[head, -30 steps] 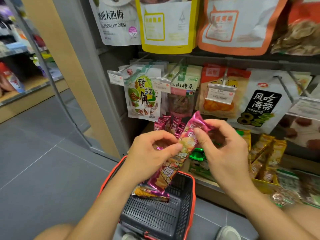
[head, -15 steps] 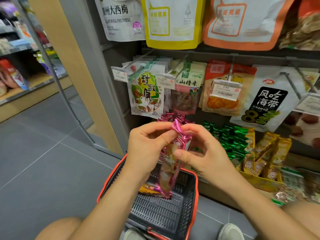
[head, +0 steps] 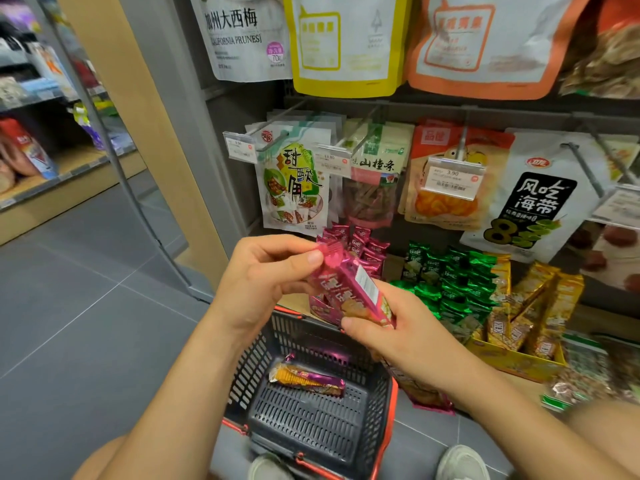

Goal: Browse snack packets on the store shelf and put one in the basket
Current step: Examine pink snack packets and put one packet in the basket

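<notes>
A long pink snack packet is held between both hands above the basket. My left hand pinches its crimped top end. My right hand grips its lower half, and the packet's tail shows below my right wrist. The dark grey basket with a red rim sits on the floor under my arms. One orange and purple snack packet lies inside it. More pink packets stand in the shelf box behind my hands.
Green packets and gold packets fill boxes on the low shelf to the right. Bags hang on pegs above, with price tags. Grey tiled floor opens to the left. Two shoes show at the bottom edge.
The pink packet has turned and tilted, its top now up left and its label side facing me. My right hand slid down to its lower half, and my view came closer to the shelf.
</notes>
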The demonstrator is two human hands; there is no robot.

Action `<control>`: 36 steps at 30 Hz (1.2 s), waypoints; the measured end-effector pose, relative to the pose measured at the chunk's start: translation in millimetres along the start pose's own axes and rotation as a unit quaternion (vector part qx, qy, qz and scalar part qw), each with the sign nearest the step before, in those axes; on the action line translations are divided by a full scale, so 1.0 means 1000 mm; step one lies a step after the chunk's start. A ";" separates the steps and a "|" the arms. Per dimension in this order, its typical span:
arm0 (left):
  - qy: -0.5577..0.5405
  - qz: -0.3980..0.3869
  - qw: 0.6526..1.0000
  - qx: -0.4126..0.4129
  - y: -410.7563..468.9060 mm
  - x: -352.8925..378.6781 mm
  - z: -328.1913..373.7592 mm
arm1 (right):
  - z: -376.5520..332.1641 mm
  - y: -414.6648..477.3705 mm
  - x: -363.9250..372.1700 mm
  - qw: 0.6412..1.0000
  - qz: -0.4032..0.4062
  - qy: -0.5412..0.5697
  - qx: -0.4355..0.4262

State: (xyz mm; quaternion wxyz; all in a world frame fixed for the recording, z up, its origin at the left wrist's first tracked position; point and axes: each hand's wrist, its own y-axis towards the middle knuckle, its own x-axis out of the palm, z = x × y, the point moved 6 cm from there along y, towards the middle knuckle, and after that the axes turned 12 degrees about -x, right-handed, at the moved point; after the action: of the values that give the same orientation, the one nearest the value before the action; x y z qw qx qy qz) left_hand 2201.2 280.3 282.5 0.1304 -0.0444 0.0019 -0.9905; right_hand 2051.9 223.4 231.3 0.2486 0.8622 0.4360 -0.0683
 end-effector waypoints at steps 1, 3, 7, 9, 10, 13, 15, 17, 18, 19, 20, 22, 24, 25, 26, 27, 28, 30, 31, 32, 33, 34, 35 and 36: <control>0.009 0.004 1.000 0.000 0.000 -0.002 0.000 | 0.000 -0.001 0.002 1.000 -0.003 -0.005 0.002; 0.010 0.024 1.000 0.001 0.000 -0.004 -0.001 | 0.001 -0.002 0.003 1.000 -0.002 -0.017 0.010; -0.023 0.085 0.996 0.005 0.002 -0.002 -0.009 | 0.000 -0.001 0.002 0.999 -0.002 -0.034 0.014; -0.057 0.125 0.990 0.005 0.004 -0.005 -0.011 | -0.001 -0.002 0.006 0.999 -0.022 0.037 0.020; -0.083 0.151 0.985 0.006 0.005 -0.009 -0.011 | -0.002 -0.003 0.008 0.996 -0.034 0.072 0.026; -0.136 0.182 0.974 0.011 0.006 -0.024 -0.007 | -0.002 -0.007 0.011 0.991 -0.051 0.119 0.042; -0.124 0.132 0.984 0.002 0.007 -0.023 -0.006 | 0.001 -0.006 0.007 0.997 -0.035 0.056 0.045; -0.075 0.081 0.994 -0.019 0.008 -0.016 -0.005 | 0.004 -0.006 0.002 0.998 -0.020 -0.014 0.055; -0.042 0.077 0.996 -0.029 0.008 -0.014 -0.006 | 0.006 -0.007 0.001 0.998 -0.017 -0.030 0.058; -0.011 0.087 0.996 -0.033 0.008 -0.015 -0.006 | 0.006 -0.007 0.001 0.997 -0.017 -0.051 0.056; 0.007 0.108 0.993 -0.034 0.008 -0.016 -0.006 | 0.006 -0.008 0.000 0.996 -0.016 -0.078 0.048; 0.001 0.152 0.988 -0.034 0.008 -0.018 -0.008 | 0.005 -0.008 0.001 0.993 -0.012 -0.111 0.033; -0.025 0.182 0.982 -0.029 0.008 -0.017 -0.009 | 0.006 -0.007 0.003 0.995 -0.006 -0.099 0.031; -0.047 0.192 0.980 -0.026 0.008 -0.019 -0.010 | 0.007 -0.007 0.004 0.996 -0.006 -0.079 0.035; -0.071 0.202 0.977 -0.027 0.008 -0.021 -0.010 | 0.008 -0.006 0.005 0.998 -0.009 -0.053 0.043; -0.091 0.210 0.973 -0.029 0.008 -0.024 -0.011 | 0.010 -0.006 0.006 0.998 -0.015 -0.029 0.051; -0.108 0.217 0.970 -0.035 0.008 -0.027 -0.013 | 0.011 -0.007 0.007 0.998 -0.022 -0.013 0.058; -0.131 0.226 0.964 -0.053 0.008 -0.030 -0.018 | 0.011 -0.006 0.008 0.998 -0.031 -0.007 0.061; -0.142 0.221 0.963 -0.060 0.009 -0.030 -0.021 | 0.010 -0.006 0.008 0.998 -0.026 -0.010 0.060; -0.153 0.210 0.963 -0.063 0.010 -0.027 -0.023 | 0.008 -0.005 0.007 0.998 -0.014 -0.012 0.057; -0.165 0.199 0.964 -0.062 0.011 -0.024 -0.024 | 0.006 -0.004 0.005 0.999 0.003 -0.011 0.053; -0.173 0.188 0.965 -0.055 0.011 -0.021 -0.024 | 0.004 -0.004 0.004 0.999 0.020 -0.006 0.049; -0.176 0.180 0.967 -0.047 0.012 -0.019 -0.024 | 0.003 -0.004 0.003 0.998 0.033 -0.002 0.045; -0.174 0.178 0.967 -0.044 0.013 -0.017 -0.024 | 0.002 -0.004 0.002 0.998 0.041 0.003 0.040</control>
State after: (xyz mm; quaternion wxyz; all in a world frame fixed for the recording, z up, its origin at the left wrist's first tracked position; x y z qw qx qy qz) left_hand 2219.3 271.9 257.3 0.3010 -0.2209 0.0310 -0.9272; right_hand 2050.7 226.0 227.8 0.2151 0.8889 0.3979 -0.0727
